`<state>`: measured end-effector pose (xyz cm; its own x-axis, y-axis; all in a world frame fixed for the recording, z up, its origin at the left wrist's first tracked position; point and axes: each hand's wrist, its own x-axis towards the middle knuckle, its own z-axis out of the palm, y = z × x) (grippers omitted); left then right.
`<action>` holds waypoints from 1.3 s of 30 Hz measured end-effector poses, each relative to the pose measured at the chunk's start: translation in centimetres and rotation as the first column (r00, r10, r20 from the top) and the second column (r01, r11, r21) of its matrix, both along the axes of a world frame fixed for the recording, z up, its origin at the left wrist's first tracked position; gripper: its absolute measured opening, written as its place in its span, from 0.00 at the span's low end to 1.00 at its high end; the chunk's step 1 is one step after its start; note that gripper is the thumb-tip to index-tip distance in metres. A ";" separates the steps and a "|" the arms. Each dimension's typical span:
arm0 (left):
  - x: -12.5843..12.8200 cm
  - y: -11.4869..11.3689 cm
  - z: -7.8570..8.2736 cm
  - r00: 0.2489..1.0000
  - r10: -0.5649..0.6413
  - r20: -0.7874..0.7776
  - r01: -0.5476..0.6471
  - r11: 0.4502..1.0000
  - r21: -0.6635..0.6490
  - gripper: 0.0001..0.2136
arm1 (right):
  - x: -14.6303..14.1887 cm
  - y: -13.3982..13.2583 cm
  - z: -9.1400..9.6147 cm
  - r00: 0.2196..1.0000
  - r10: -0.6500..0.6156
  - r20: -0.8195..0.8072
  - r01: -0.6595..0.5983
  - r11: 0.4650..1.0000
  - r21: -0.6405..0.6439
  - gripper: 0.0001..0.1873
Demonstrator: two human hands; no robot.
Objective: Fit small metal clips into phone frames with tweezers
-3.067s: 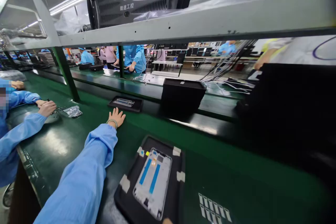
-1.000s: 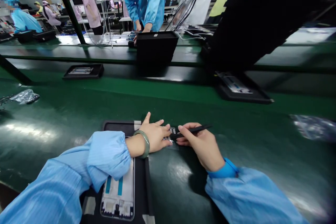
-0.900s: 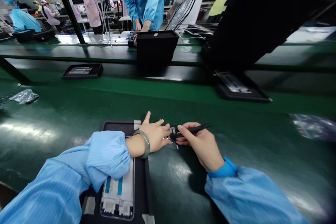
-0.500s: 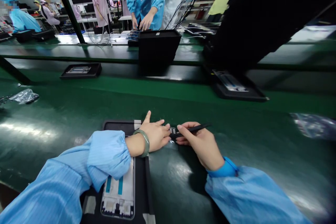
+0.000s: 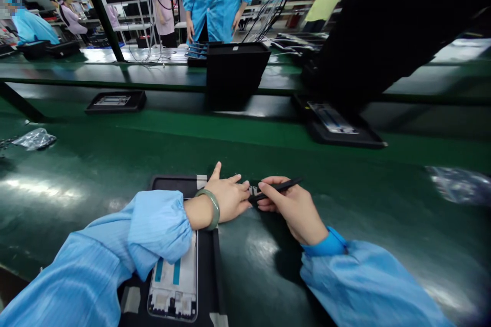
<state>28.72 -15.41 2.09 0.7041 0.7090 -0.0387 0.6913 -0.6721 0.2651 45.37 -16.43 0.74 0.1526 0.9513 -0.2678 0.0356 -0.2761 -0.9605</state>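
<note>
My left hand (image 5: 227,198) reaches across the black tray (image 5: 213,271), fingers spread and lying flat near some small pale parts (image 5: 253,190) on the green bench. A green bangle circles that wrist. Between the thumb and fingers of my right hand (image 5: 293,209) are black tweezers (image 5: 280,188), their tip down by the small parts and close to my left fingertips. What the tip touches is too small to tell. Under my left forearm lies a phone frame (image 5: 174,286) with blue strips, in the tray; its upper part is hidden by my sleeve.
Trays with phone frames stand beyond, one at left (image 5: 115,102) and one at right (image 5: 341,125). A black bin (image 5: 238,69) and a large stack of black trays (image 5: 387,36) rise behind. Plastic bags lie left (image 5: 35,139) and right (image 5: 460,184). A co-worker in blue (image 5: 215,0) stands opposite.
The co-worker opposite has straightened, hands moved away from the dark tray. My hands hold nearly the same place; the tweezers' back end has dipped slightly left. The view has shifted a little.
</note>
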 end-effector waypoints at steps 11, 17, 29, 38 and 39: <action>0.0 -0.1 0.3 1.000 0.002 0.001 -0.002 1.000 0.002 0.14 | -0.3 0.2 0.4 0.999 -0.020 -0.048 0.017 0.998 -0.053 0.16; -0.2 -0.1 0.2 1.000 0.001 0.011 -0.001 1.000 -0.007 0.17 | -0.2 0.5 0.7 0.993 -0.038 -0.114 0.025 0.994 -0.109 0.15; 0.0 0.0 0.0 0.998 0.046 0.046 -0.046 0.999 -0.008 0.17 | -0.4 0.2 0.4 0.996 -0.044 -0.078 0.038 0.996 -0.083 0.16; 0.0 0.0 -0.4 0.989 0.063 0.131 -0.058 0.997 -0.041 0.16 | -0.2 0.6 0.9 0.983 -0.057 -0.174 0.033 0.990 -0.137 0.13; 0.0 0.0 -0.4 0.987 0.070 0.146 -0.063 0.997 -0.049 0.16 | 0.0 0.6 1.1 0.979 -0.054 -0.196 0.025 0.989 -0.147 0.13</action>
<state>28.74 -15.40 1.72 0.6557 0.7544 0.0294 0.6854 -0.6112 0.3958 45.38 -15.85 1.85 0.1188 0.8951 -0.4298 -0.1660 -0.4089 -0.8974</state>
